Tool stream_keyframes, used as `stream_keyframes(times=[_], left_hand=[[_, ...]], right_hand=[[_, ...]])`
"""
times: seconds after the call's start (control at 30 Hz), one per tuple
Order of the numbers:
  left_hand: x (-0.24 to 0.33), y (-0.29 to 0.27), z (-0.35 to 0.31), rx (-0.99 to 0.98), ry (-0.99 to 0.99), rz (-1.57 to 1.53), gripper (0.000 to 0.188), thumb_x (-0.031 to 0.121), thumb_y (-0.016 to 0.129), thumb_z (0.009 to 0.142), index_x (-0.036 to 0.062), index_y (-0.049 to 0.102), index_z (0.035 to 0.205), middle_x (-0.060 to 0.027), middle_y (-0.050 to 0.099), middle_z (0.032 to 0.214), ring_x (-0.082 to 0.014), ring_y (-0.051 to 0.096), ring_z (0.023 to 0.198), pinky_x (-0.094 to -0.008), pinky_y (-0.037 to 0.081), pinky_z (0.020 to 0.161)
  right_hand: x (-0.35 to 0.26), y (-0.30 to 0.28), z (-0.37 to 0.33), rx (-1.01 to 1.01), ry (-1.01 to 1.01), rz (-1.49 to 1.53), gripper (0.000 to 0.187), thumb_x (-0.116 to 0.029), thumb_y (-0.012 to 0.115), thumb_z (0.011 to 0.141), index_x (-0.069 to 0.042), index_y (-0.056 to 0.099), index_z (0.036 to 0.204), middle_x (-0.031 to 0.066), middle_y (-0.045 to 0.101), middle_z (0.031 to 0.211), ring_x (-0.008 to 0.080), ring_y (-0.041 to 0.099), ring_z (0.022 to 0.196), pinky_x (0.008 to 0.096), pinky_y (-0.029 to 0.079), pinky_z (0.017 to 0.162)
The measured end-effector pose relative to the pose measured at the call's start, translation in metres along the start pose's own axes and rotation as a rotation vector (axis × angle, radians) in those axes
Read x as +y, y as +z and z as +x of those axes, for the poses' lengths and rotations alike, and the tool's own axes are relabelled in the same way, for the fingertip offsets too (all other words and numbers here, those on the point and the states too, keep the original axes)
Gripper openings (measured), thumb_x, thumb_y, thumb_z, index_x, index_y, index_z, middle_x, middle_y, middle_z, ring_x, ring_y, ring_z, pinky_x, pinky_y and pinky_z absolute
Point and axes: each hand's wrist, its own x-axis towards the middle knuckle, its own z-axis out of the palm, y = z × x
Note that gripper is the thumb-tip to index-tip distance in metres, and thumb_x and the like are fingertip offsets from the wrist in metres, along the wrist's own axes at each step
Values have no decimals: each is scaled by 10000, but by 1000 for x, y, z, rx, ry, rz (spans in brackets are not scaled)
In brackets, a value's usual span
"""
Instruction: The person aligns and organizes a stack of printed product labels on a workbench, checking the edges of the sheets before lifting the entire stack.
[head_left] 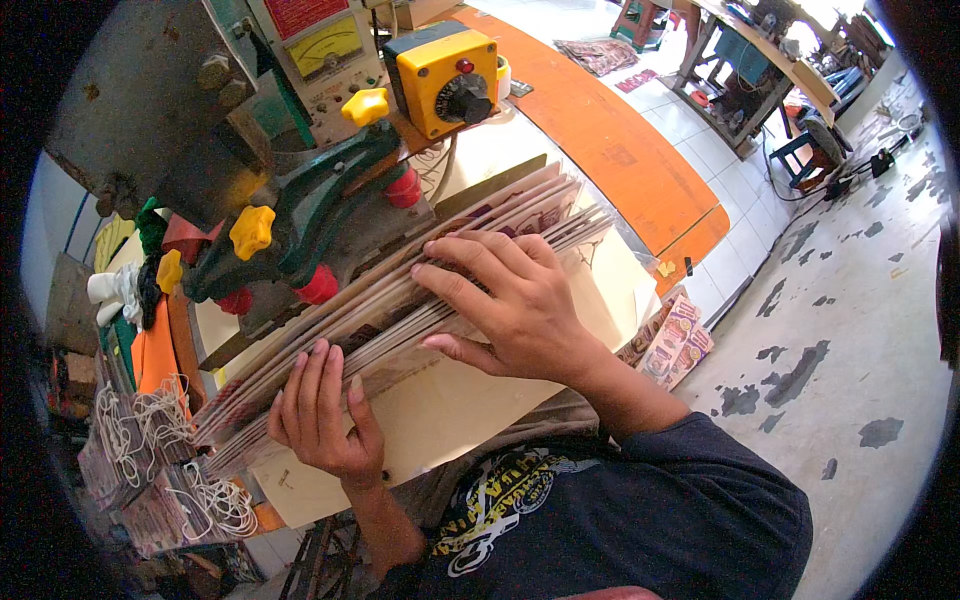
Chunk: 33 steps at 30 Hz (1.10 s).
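Observation:
A long stack of printed plastic bags (pixel 385 327) stands on edge in pale layers, slanting from lower left to upper right in front of a dark green machine clamp (pixel 335 195). My left hand (pixel 330 415) rests on the near left part of the stack, fingers together over the edges and thumb on the near side. Farther right, my right hand (pixel 515 305) reaches over the layers with fingers bent across the top edges and thumb towards me. Both hands hold the stack. Under it lies a cream-coloured board (pixel 450 430).
Yellow star knobs (pixel 252 232) and red feet (pixel 318 285) sit on the clamp. A yellow control box (pixel 445 80) stands behind, by an orange tabletop (pixel 600 130). Tied bundles with white string (pixel 220 505) lie at left. Printed packs (pixel 675 345) sit beyond my right forearm.

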Motion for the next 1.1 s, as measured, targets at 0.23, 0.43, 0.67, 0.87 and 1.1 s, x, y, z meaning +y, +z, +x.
stream_keyframes(times=[0.23,0.43,0.67,0.87,1.1], left_hand=[[0,0,2,10,-9,5,304,264,574,1025,120,726,1246,-12,725,1272,-214,644,1207,-392,331,1082],[1,2,3,2,-20,10,309,265,560,1026,117,730,1239,-11,726,1269,-214,646,1205,-393,330,1086],[-2,2,0,7,-16,-4,302,255,571,1019,116,729,1236,-17,732,1252,-222,647,1202,-402,339,1085],[-2,1,0,11,-17,-14,298,251,571,1020,121,728,1237,-14,731,1256,-219,646,1201,-403,338,1085],[-1,1,1,11,-11,-4,300,252,566,1025,122,728,1242,-9,732,1254,-218,649,1195,-399,334,1085]], right_hand=[[-3,-4,7,-3,-1,-28,537,-512,706,870,-166,629,1273,78,575,1442,270,592,1170,410,439,899],[-1,-2,7,-16,3,-23,532,-505,714,865,-165,628,1264,67,586,1416,282,583,1169,414,442,915],[-1,0,7,17,-3,8,517,-502,721,861,-163,641,1243,55,614,1291,274,582,1115,415,444,895],[-1,1,6,27,-1,9,517,-501,723,857,-163,646,1240,58,613,1303,271,583,1117,411,440,886],[-1,2,5,40,-6,7,524,-505,717,863,-162,644,1253,57,616,1318,278,585,1129,414,440,893]])
